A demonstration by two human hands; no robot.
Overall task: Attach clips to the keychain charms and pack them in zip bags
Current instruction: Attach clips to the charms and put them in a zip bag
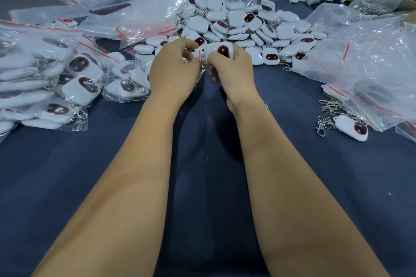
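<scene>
Dark blue surface [202, 186], left to right: packed zip bags [56, 78] of charms; left hand [174, 69], fingers curled, pinching a small metal clip [203, 65]; right hand [231, 67], fingers grasping a white charm [221, 50] before the loose charm pile [243, 27]; loose clips [326, 112]; empty bags [371, 69].
</scene>
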